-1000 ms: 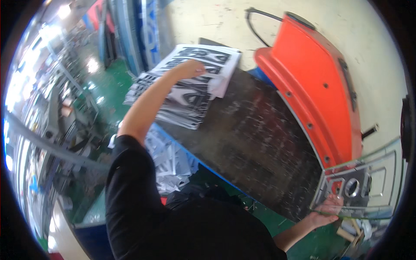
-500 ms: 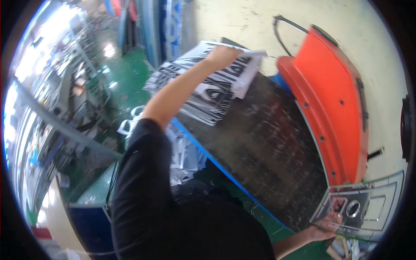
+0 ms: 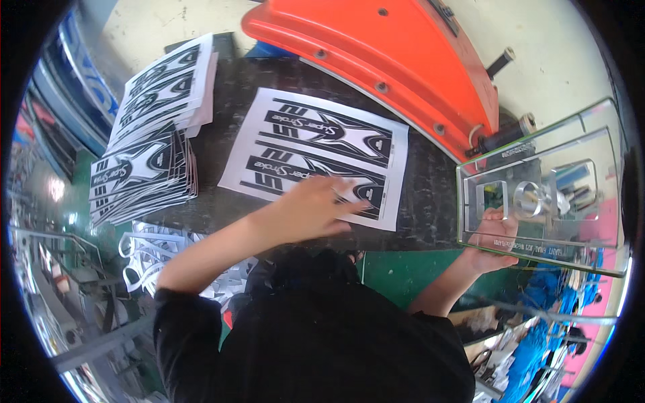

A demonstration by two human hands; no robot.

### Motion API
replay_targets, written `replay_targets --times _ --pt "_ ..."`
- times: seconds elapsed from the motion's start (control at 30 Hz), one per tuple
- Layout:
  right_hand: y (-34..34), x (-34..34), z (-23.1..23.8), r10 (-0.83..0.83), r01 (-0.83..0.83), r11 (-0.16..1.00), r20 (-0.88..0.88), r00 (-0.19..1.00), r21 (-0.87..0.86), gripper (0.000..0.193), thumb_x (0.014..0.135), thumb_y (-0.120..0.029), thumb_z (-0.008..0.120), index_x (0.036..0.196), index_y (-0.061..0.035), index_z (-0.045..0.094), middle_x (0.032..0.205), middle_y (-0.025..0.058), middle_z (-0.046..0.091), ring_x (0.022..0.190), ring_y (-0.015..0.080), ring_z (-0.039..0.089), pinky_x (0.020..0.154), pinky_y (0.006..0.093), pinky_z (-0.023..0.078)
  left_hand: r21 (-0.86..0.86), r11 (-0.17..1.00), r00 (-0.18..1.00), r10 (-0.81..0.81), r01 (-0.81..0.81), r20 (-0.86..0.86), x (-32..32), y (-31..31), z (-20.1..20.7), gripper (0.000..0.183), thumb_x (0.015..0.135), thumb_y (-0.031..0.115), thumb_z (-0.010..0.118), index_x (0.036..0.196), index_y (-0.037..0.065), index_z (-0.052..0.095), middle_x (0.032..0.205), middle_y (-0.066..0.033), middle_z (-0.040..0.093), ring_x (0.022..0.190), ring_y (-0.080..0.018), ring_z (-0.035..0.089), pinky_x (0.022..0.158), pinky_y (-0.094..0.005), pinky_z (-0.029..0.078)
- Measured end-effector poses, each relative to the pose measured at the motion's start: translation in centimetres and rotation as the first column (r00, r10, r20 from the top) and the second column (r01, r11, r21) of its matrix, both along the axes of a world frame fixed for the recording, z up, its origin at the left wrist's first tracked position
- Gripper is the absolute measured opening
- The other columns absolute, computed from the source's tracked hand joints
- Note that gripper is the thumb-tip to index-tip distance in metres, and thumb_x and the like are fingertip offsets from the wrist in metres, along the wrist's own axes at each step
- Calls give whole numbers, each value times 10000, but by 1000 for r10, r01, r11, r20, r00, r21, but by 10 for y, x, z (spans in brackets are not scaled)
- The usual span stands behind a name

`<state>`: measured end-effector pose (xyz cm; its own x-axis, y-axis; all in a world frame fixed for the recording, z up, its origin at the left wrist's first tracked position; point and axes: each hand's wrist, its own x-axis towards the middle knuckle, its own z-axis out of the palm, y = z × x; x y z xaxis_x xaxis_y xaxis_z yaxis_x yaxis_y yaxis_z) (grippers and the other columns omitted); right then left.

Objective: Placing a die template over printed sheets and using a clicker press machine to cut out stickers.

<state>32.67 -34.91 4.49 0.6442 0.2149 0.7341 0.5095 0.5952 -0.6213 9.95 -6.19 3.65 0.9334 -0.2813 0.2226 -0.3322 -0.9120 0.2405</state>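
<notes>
My left hand [image 3: 319, 207] lies with fingers spread on a white sheet [image 3: 238, 151] printed with two black-and-white panels, near its lower edge. The sheet rests flat on a dark, scuffed table [image 3: 232, 87]. On the right, my right hand [image 3: 494, 238] grips the near edge of a clear rectangular cutting die [image 3: 474, 195], a see-through plate with raised outlines and a round opening. The die is tilted up, off the table's right end. To the left sit a stack of similar printed sheets [image 3: 161, 77] and a fanned pile of cut printed pieces [image 3: 138, 171].
A large orange machine arm [image 3: 363, 47] spans the table's far side, with a black handle [image 3: 500, 62] sticking out. White paper scraps [image 3: 158, 252] fill a bag below the table's left near edge. Blue material [image 3: 531, 356] lies at the lower right.
My left hand has come away from the sheet stack, and one printed sheet now lies flat mid-table under it. The view has turned rightward. My right hand still holds the die, now more upright.
</notes>
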Motion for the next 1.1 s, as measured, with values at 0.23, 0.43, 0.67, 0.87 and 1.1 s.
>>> replay_targets --times 0.23,0.43,0.67,0.87,1.1 --pt "-13 -23 -10 -366 356 891 17 930 -283 820 687 -712 717 1049 21 649 923 101 604 852 222 562 776 351 449 26 821 816 570 -570 -94 -48 8 -22 591 878 462 631 1422 282 485 1529 -279 248 1408 -502 229 1125 -580 247" --pt "61 -55 26 -211 507 660 511 834 -554 637 549 -500 885 906 -21 664 859 87 619 759 226 584 656 358 471 -355 626 686 726 -694 -60 -55 1 -19 421 963 239 511 1368 122 529 1441 -209 439 1374 -418 352 1128 -531 261" --pt "112 -84 -13 166 548 561 733 660 -620 548 590 -480 854 887 -71 639 820 41 558 722 211 569 611 327 476 -899 120 620 762 -422 -189 -128 36 5 545 884 143 574 1392 -6 443 1359 -179 537 1327 -353 442 1121 -423 279" --pt "110 -92 -33 230 425 468 571 788 -775 543 560 -434 868 890 -58 657 888 60 588 805 253 570 685 373 485 -213 627 659 738 -749 -146 -115 33 -16 1036 652 400 805 1477 7 317 1522 -195 343 1442 -384 255 1178 -507 189" --pt "58 -41 -23 105 367 121 379 919 -922 1329 493 -628 839 1515 -23 242 1571 230 200 1470 411 133 1170 540 152 -37 687 684 715 -726 -143 -107 52 -29 1189 517 566 819 1451 -10 361 1570 -194 242 1471 -404 140 1178 -565 124"
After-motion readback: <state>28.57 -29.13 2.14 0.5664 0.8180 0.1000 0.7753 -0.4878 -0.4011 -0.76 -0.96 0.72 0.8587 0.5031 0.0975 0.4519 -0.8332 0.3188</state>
